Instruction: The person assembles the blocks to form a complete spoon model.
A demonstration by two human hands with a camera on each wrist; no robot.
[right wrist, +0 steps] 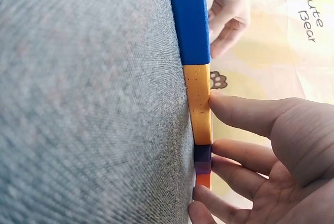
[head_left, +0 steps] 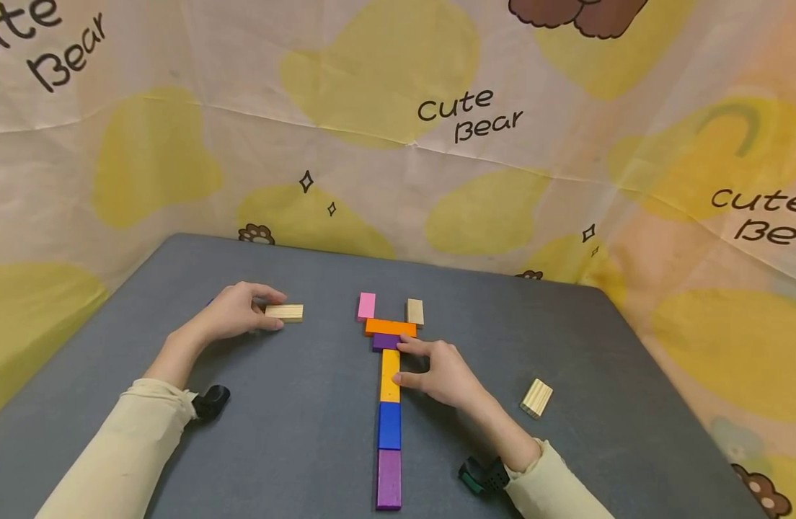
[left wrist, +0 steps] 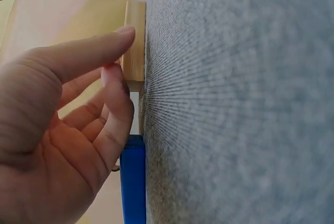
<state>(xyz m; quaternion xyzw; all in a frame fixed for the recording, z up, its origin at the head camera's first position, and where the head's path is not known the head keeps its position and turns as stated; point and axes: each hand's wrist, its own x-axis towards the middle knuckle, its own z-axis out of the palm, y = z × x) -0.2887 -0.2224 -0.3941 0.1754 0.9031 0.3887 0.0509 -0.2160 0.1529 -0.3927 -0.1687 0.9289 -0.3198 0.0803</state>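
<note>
My left hand (head_left: 234, 311) pinches a plain wooden block (head_left: 290, 313) between thumb and fingers; the block lies on the table. In the left wrist view a blue block (left wrist: 133, 182) lies beside that hand, mostly hidden behind the wrist in the head view. My right hand (head_left: 445, 375) rests against a row of blocks: its thumb touches the yellow block (head_left: 389, 386) and a fingertip touches the dark purple block (head_left: 383, 342). An orange block (head_left: 390, 328) lies crosswise beyond. A pink block (head_left: 366, 306) and another plain block (head_left: 414, 311) stand off its far side.
Toward me the row continues with a blue block (head_left: 389, 425) and a purple block (head_left: 388, 479). A loose plain block (head_left: 536, 398) lies to the right on the grey table (head_left: 294, 447). A printed cloth (head_left: 372, 130) hangs around the table's back and sides.
</note>
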